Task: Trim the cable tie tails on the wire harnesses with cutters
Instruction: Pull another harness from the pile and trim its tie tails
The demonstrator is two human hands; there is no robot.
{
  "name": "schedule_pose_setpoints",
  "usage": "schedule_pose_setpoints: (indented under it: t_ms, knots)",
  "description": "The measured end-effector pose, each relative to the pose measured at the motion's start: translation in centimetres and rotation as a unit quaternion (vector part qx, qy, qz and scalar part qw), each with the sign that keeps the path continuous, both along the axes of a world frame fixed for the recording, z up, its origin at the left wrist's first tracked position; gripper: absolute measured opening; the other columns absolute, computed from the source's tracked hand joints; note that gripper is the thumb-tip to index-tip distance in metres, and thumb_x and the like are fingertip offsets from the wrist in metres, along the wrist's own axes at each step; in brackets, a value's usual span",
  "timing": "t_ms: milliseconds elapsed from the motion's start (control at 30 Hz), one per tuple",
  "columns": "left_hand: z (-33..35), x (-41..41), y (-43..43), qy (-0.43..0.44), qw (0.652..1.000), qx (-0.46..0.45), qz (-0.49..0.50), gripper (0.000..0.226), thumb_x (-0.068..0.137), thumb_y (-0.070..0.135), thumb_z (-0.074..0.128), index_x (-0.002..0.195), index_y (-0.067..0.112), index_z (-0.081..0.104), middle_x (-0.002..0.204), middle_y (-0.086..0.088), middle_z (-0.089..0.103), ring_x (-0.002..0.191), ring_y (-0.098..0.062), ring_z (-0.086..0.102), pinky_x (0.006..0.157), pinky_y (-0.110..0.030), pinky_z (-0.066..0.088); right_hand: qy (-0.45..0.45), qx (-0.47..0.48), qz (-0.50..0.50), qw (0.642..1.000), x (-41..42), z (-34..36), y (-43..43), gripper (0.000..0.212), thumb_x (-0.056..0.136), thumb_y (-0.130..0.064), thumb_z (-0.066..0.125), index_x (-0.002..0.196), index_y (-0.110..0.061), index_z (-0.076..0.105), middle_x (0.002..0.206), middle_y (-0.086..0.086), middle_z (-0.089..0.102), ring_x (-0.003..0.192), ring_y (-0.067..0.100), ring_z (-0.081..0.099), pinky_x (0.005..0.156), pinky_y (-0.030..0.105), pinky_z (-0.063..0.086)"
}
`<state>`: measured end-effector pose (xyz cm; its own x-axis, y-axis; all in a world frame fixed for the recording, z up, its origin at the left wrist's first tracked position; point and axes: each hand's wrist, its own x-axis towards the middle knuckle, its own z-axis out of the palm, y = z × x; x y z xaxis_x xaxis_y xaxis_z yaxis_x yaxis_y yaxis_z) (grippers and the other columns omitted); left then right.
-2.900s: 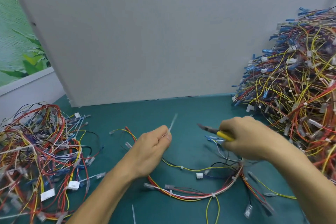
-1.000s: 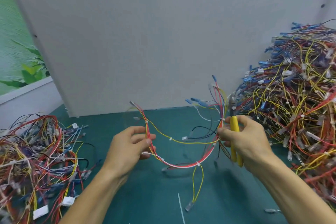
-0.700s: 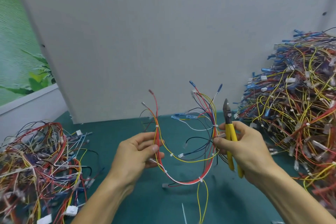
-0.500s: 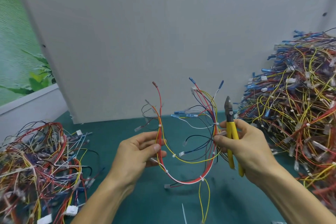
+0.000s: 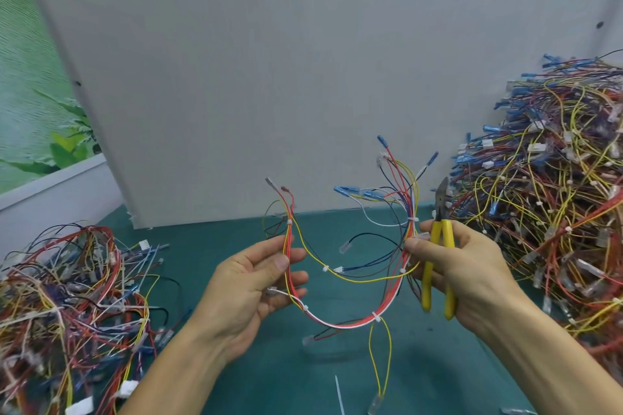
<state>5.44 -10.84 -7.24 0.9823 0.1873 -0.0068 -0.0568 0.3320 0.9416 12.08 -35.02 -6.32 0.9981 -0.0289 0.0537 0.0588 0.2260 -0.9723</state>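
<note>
So that its ties (image 5: 376, 319) show, I reckon, my left grip (image 5: 256, 283) pinches the wire harness (image 5: 350, 323) above the worktop (image 5: 438, 367); my right grip (image 5: 468, 273) clasps its other end plus the cutters (image 5: 435, 236).

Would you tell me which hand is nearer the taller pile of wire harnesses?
Right. The right hand, gripping the yellow cutters, is left of the taller pile; the left hand, holding a harness, is farther left.
</note>
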Motion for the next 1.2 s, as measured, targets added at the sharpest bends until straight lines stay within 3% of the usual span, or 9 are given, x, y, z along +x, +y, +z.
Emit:
schedule_pose_setpoints:
  t_ms: [200, 633, 833, 967, 1033, 1067, 1100, 1133, 1200]
  knots:
    - [0.1, 0.0, 0.0, -0.003, 1.000, 0.013, 0.011, 0.037, 0.072, 0.009, 0.063, 0.108, 0.009, 0.066, 0.097, -0.010, 0.073, 0.063, -0.021, 0.069, 0.055, -0.032, 0.058, 0.069, 0.085, 0.045, 0.993, 0.1, 0.0, 0.1, 0.022, 0.077, 0.007, 0.072, 0.095, -0.004, 0.063, 0.063, 0.006, 0.065, 0.054, 0.020, 0.065, 0.051, 0.031, 0.055]
    - [-0.2, 0.1, 0.1, 0.005, 0.999, 0.018, 0.041, 0.027, 0.081, 0.005, 0.060, 0.107, 0.010, 0.066, 0.097, -0.008, 0.074, 0.066, -0.022, 0.071, 0.050, -0.029, 0.056, 0.111, 0.150, 0.073, 0.980, 0.4, 0.1, -0.1, 0.009, 0.086, 0.001, 0.064, 0.087, -0.008, 0.062, 0.071, 0.011, 0.067, 0.056, 0.020, 0.064, 0.054, 0.033, 0.056]
    - [-1.0, 0.2, 0.3, 0.062, 0.992, 0.101, 0.044, 0.021, 0.090, 0.000, 0.056, 0.107, 0.008, 0.066, 0.096, -0.006, 0.075, 0.071, -0.020, 0.072, 0.053, -0.028, 0.057, 0.112, 0.147, 0.056, 0.981, 0.4, 0.2, -0.1, 0.009, 0.084, 0.002, 0.066, 0.087, -0.006, 0.063, 0.067, 0.011, 0.067, 0.055, 0.021, 0.062, 0.052, 0.031, 0.055]
    - [-1.6, 0.1, 0.0, 0.095, 0.978, 0.179, 0.044, 0.015, 0.090, 0.004, 0.060, 0.102, 0.008, 0.068, 0.092, -0.008, 0.075, 0.075, -0.020, 0.069, 0.068, -0.035, 0.057, 0.104, 0.127, 0.041, 0.986, 0.3, 0.3, -0.2, 0.012, 0.082, 0.003, 0.068, 0.087, -0.006, 0.063, 0.064, 0.010, 0.065, 0.056, 0.022, 0.061, 0.053, 0.032, 0.057]
    - [-1.8, 0.2, -0.1, 0.087, 0.945, 0.306, 0.075, 0.008, 0.090, 0.011, 0.063, 0.085, 0.011, 0.068, 0.081, -0.007, 0.069, 0.078, -0.020, 0.060, 0.066, -0.033, 0.048, 0.090, 0.108, 0.028, 0.990, 0.3, 0.3, -0.1, 0.013, 0.081, 0.004, 0.069, 0.086, -0.007, 0.062, 0.064, 0.009, 0.063, 0.056, 0.021, 0.059, 0.055, 0.033, 0.059]
    - [-1.9, 0.2, -0.1, 0.075, 0.905, 0.405, 0.102, 0.010, 0.090, 0.017, 0.064, 0.080, 0.017, 0.066, 0.080, -0.001, 0.065, 0.081, -0.019, 0.056, 0.069, -0.033, 0.044, 0.080, 0.098, 0.020, 0.992, 0.2, 0.3, -0.1, 0.014, 0.081, 0.004, 0.069, 0.085, -0.007, 0.062, 0.064, 0.008, 0.062, 0.056, 0.020, 0.058, 0.057, 0.033, 0.059]
    - [-1.7, 0.1, -0.4, 0.061, 0.863, 0.485, 0.131, 0.002, 0.089, 0.022, 0.064, 0.088, 0.022, 0.066, 0.090, 0.004, 0.062, 0.090, -0.018, 0.055, 0.076, -0.033, 0.042, 0.069, 0.086, 0.011, 0.994, 0.2, 0.4, -0.1, 0.015, 0.081, 0.004, 0.069, 0.084, -0.008, 0.061, 0.064, 0.008, 0.061, 0.056, 0.020, 0.058, 0.059, 0.033, 0.058]
    - [-1.3, -0.2, -0.8, 0.038, 0.826, 0.540, 0.158, 0.016, 0.089, 0.026, 0.064, 0.105, 0.025, 0.066, 0.105, 0.008, 0.059, 0.102, -0.015, 0.055, 0.087, -0.030, 0.041, 0.058, 0.074, 0.002, 0.996, 0.1, 0.4, 0.0, 0.015, 0.081, 0.004, 0.070, 0.084, -0.008, 0.061, 0.065, 0.007, 0.062, 0.058, 0.021, 0.058, 0.060, 0.034, 0.056]
    - [-0.9, -0.6, -1.9, -0.051, 0.810, 0.562, 0.160, 0.033, 0.089, 0.028, 0.063, 0.122, 0.025, 0.063, 0.121, 0.015, 0.054, 0.113, -0.005, 0.049, 0.096, -0.013, 0.033, 0.040, 0.058, -0.007, 0.998, -0.1, 0.6, 0.0, 0.015, 0.080, 0.004, 0.071, 0.087, -0.007, 0.062, 0.068, 0.007, 0.062, 0.061, 0.022, 0.059, 0.062, 0.035, 0.056]
